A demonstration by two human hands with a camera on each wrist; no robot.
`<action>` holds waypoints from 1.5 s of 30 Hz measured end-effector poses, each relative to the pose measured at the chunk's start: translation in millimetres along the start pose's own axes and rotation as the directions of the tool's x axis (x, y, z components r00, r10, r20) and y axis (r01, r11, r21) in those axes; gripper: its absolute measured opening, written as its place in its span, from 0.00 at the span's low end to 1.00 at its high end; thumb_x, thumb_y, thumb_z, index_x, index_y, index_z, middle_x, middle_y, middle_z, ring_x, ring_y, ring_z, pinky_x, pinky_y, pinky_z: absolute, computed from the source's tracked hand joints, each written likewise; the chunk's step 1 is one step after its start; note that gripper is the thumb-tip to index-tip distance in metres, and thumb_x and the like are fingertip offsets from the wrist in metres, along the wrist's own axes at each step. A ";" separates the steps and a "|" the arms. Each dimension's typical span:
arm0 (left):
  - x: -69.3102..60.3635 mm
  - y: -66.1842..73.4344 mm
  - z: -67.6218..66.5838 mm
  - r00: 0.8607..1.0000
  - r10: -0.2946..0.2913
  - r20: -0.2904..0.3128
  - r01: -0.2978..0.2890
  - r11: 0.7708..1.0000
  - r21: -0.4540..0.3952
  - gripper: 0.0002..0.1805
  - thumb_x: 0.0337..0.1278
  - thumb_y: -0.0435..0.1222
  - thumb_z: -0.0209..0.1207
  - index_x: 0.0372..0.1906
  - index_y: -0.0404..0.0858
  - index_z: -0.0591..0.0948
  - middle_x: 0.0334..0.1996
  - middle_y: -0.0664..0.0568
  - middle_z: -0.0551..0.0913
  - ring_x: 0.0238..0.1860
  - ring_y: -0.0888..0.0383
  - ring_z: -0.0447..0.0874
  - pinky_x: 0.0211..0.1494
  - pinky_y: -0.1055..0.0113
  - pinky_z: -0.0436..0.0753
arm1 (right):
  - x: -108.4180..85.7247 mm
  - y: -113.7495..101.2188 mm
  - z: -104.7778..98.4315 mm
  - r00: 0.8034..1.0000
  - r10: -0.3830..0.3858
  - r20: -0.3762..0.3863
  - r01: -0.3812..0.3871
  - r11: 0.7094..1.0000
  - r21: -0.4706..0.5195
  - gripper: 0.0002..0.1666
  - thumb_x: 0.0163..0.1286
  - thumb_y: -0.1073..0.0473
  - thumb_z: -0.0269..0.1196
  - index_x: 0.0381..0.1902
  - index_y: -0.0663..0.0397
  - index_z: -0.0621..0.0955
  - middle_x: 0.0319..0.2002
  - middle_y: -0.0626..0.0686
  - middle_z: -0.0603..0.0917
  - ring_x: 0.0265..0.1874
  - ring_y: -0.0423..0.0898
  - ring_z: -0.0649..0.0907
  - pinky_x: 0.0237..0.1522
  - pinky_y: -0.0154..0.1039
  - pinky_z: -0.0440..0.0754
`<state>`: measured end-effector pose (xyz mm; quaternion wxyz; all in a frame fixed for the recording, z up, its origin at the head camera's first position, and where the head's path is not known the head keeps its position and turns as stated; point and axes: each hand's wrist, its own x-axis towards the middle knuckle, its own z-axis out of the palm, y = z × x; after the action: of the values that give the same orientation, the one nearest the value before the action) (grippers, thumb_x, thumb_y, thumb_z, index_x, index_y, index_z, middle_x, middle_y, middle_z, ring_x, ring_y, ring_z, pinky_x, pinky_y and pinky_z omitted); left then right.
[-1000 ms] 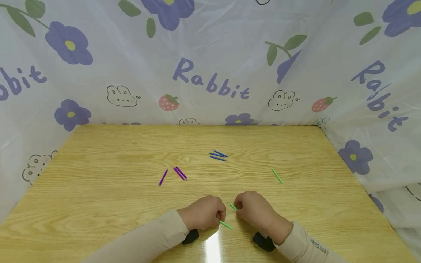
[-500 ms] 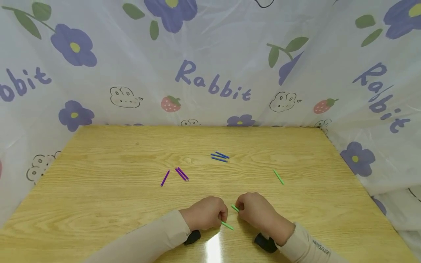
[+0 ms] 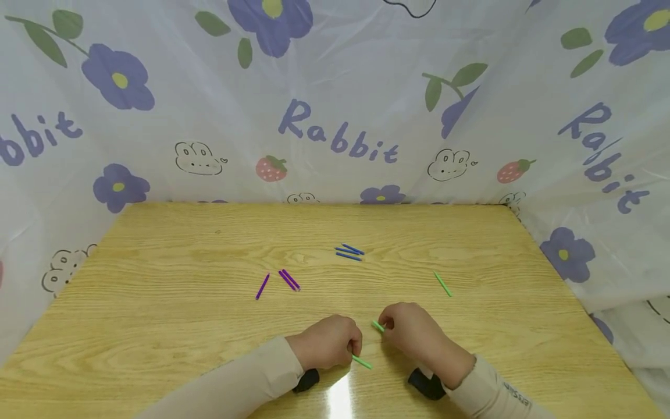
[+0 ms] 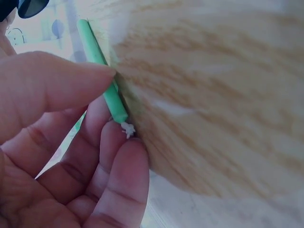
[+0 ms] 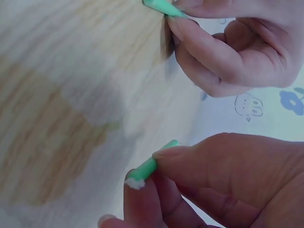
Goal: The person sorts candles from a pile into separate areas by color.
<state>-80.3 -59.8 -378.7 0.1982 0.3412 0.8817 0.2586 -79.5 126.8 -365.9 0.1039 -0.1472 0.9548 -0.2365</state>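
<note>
In the head view my left hand [image 3: 327,342] pinches a thin green candle [image 3: 362,362] low over the table. The left wrist view shows this candle [image 4: 97,50] between thumb and fingers, a short frayed white wick at its lower end. To the right, my right hand [image 3: 419,334] pinches a second green candle [image 3: 377,326], most of it hidden behind the fingers. Its white frayed wick end shows on the candle [image 5: 145,168] in the right wrist view, against a fingertip. The two held candles are apart.
A third green candle [image 3: 442,284] lies beyond my right hand. Farther back, several blue candles [image 3: 348,256] lie close together. Purple candles [image 3: 263,286] lie at left, two of them side by side. A patterned curtain [image 3: 335,87] borders the wooden table [image 3: 183,244].
My right hand has shifted slightly away from me and to the right with its candle, widening the gap to the left hand. The left hand stays about where it was.
</note>
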 end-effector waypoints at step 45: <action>0.9 -0.5 0.7 1.000 0.030 -0.001 -0.030 0.999 0.024 0.11 0.38 0.20 0.61 0.22 0.39 0.83 0.19 0.60 0.73 0.24 0.69 0.65 0.30 0.76 0.70 | 8.6 71.4 -55.2 0.982 0.175 -0.067 -0.171 0.984 0.053 0.14 0.67 0.66 0.58 0.47 0.66 0.82 0.42 0.59 0.84 0.42 0.56 0.82 0.39 0.49 0.80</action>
<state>-80.8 -59.3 -379.7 0.1893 0.3566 0.8797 0.2513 -118.9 207.5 -353.5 0.0932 -0.0526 0.9612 -0.2541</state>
